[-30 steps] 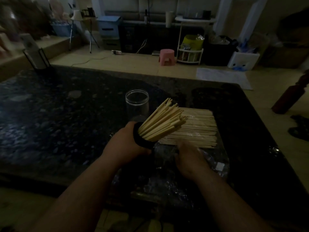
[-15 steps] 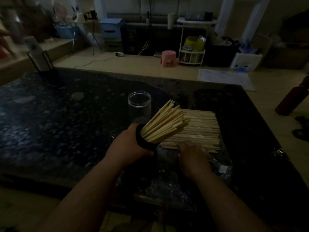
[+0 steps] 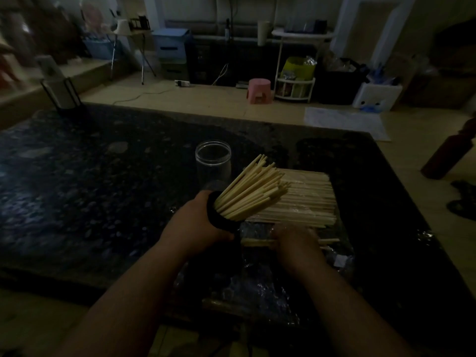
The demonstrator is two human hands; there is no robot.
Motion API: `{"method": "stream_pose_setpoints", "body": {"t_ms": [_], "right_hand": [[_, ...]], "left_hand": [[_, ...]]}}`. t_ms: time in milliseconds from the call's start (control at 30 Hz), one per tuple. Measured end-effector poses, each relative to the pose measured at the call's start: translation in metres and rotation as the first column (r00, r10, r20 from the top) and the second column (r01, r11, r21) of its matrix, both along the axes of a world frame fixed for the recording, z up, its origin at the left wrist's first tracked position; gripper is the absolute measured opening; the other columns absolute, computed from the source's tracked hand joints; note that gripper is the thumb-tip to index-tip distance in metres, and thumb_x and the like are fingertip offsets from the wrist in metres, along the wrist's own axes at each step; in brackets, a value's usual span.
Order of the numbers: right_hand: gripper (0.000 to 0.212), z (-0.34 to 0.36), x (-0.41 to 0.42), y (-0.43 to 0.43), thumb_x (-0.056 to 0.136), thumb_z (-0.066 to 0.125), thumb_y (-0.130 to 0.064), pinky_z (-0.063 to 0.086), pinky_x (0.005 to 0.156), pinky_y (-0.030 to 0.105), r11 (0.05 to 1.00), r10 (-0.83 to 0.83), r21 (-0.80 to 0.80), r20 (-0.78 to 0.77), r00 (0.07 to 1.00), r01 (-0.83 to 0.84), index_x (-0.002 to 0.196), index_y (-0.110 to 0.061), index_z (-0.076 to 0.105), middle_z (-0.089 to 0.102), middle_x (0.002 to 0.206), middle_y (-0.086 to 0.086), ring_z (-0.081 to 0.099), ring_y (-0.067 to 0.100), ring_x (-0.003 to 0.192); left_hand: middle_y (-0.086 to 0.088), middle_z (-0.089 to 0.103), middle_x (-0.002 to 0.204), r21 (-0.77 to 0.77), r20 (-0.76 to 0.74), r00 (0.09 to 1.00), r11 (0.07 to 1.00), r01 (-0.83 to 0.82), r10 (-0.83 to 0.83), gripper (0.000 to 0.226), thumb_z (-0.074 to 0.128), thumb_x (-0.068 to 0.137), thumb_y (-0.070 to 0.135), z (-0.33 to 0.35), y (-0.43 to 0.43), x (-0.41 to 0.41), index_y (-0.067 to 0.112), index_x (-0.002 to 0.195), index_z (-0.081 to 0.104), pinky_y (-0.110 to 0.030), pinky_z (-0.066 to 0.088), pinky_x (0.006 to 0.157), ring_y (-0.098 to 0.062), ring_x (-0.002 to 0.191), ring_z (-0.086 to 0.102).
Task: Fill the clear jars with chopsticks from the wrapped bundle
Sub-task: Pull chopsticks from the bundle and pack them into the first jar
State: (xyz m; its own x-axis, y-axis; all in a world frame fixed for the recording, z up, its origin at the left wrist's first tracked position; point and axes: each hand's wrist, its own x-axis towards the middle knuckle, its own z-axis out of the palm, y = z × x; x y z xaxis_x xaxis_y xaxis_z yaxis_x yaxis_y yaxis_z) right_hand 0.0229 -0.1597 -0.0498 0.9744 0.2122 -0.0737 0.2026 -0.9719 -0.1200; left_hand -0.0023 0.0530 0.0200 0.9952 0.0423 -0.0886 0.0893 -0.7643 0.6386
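My left hand (image 3: 195,222) grips a jar with a dark rim (image 3: 219,217), tilted to the right and packed with pale chopsticks (image 3: 252,191) that fan out of its mouth. An empty clear jar (image 3: 213,161) stands upright just behind it. To the right, a flat bundle of chopsticks (image 3: 306,199) lies on crinkled clear wrap (image 3: 257,284). My right hand (image 3: 296,243) rests on the bundle's near edge, fingers curled over a few loose chopsticks (image 3: 257,242) pulled away from the pile.
All of this sits on a dark speckled stone table (image 3: 90,189). A black wire stand with a white card (image 3: 60,91) is at the table's far left corner. A dark red bottle (image 3: 448,155) stands off the right edge; a pink stool (image 3: 258,90) is on the floor beyond.
My right hand has drawn a few chopsticks toward me, off the near edge of the bundle. The left hand and its tilted jar have stayed put.
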Motion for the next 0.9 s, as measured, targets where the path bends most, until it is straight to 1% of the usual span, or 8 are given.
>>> {"method": "stream_pose_setpoints", "body": {"t_ms": [133, 267, 367, 467, 567, 667, 733, 900], "right_hand": [[0.021, -0.007, -0.009, -0.003, 0.09, 0.052, -0.024, 0.041, 0.088, 0.028, 0.996, -0.01, 0.092, 0.018, 1.0, 0.009, 0.105, -0.027, 0.066, 0.063, 0.11, -0.002, 0.058, 0.02, 0.104], [0.031, -0.014, -0.015, -0.003, 0.092, 0.048, -0.021, 0.041, 0.094, 0.03, 1.0, -0.002, -0.028, 0.042, 0.999, 0.003, 0.121, -0.023, 0.057, 0.057, 0.123, 0.004, 0.054, 0.023, 0.112], [0.039, -0.014, -0.02, -0.007, 0.093, 0.045, -0.025, 0.04, 0.097, 0.031, 1.0, 0.005, -0.03, 0.067, 0.998, -0.003, 0.132, -0.024, 0.051, 0.055, 0.128, 0.003, 0.052, 0.023, 0.116], [0.039, -0.007, -0.025, -0.012, 0.092, 0.047, -0.024, 0.045, 0.092, 0.029, 0.998, 0.053, -0.023, 0.038, 0.998, -0.052, 0.129, -0.03, 0.053, 0.061, 0.123, -0.001, 0.058, 0.02, 0.109], [0.041, 0.009, -0.032, -0.013, 0.091, 0.049, -0.026, 0.047, 0.093, 0.032, 0.997, 0.078, 0.022, -0.012, 0.997, -0.077, 0.131, -0.034, 0.051, 0.062, 0.124, 0.001, 0.06, 0.022, 0.11], [0.036, 0.034, -0.04, -0.01, 0.094, 0.046, -0.043, 0.046, 0.088, 0.032, 0.994, 0.104, 0.046, -0.04, 0.994, -0.102, 0.127, -0.031, 0.055, 0.063, 0.123, 0.004, 0.06, 0.026, 0.11], [0.037, 0.051, -0.043, -0.008, 0.091, 0.047, -0.049, 0.046, 0.083, 0.032, 0.992, 0.123, 0.031, -0.002, 0.992, -0.123, 0.117, -0.026, 0.059, 0.064, 0.117, 0.005, 0.061, 0.027, 0.107], [0.025, 0.086, -0.049, -0.013, 0.088, 0.044, -0.045, 0.038, 0.069, 0.031, 0.987, 0.136, 0.059, 0.21, 0.968, -0.151, 0.092, -0.024, 0.058, 0.066, 0.099, 0.002, 0.061, 0.026, 0.093]], "left_hand": [[0.006, 0.059, 0.119, -0.009, -0.008, 1.0, 1.0, -0.004, 0.004, 0.089, 0.088, 0.061, 0.032, 0.001, -0.001, 0.0, 0.029, 0.136, 0.04, -0.027, 0.045, 0.083, -0.009, 0.096, 0.052], [0.01, 0.057, 0.11, -0.016, -0.017, 1.0, 1.0, -0.001, 0.001, 0.089, 0.088, 0.06, 0.032, 0.002, -0.001, -0.002, 0.03, 0.135, 0.041, -0.027, 0.045, 0.082, -0.007, 0.093, 0.052], [0.01, 0.056, 0.108, -0.016, -0.021, 1.0, 1.0, 0.0, 0.0, 0.087, 0.088, 0.061, 0.031, 0.003, -0.003, -0.003, 0.03, 0.135, 0.041, -0.026, 0.044, 0.08, -0.007, 0.091, 0.051], [0.008, 0.059, 0.113, -0.018, -0.014, 1.0, 1.0, -0.008, 0.008, 0.088, 0.087, 0.061, 0.031, 0.004, -0.003, -0.003, 0.03, 0.135, 0.041, -0.026, 0.043, 0.079, -0.007, 0.091, 0.051], [0.012, 0.052, 0.105, -0.021, -0.027, 1.0, 1.0, -0.009, 0.008, 0.086, 0.087, 0.062, 0.031, 0.006, -0.005, -0.004, 0.029, 0.135, 0.041, -0.026, 0.042, 0.079, -0.007, 0.091, 0.049], [0.01, 0.054, 0.107, -0.018, -0.027, 1.0, 1.0, -0.007, 0.006, 0.085, 0.087, 0.062, 0.031, 0.007, -0.006, -0.004, 0.029, 0.134, 0.042, -0.026, 0.041, 0.079, -0.007, 0.091, 0.049], [0.008, 0.056, 0.111, -0.023, -0.026, 1.0, 1.0, -0.007, 0.006, 0.085, 0.087, 0.062, 0.031, 0.007, -0.006, -0.004, 0.029, 0.135, 0.042, -0.027, 0.042, 0.08, -0.008, 0.093, 0.049], [0.005, 0.058, 0.121, -0.01, -0.034, 0.999, 1.0, -0.019, 0.019, 0.09, 0.088, 0.06, 0.032, 0.004, -0.004, -0.004, 0.03, 0.136, 0.04, -0.03, 0.046, 0.086, -0.012, 0.101, 0.054]]}}
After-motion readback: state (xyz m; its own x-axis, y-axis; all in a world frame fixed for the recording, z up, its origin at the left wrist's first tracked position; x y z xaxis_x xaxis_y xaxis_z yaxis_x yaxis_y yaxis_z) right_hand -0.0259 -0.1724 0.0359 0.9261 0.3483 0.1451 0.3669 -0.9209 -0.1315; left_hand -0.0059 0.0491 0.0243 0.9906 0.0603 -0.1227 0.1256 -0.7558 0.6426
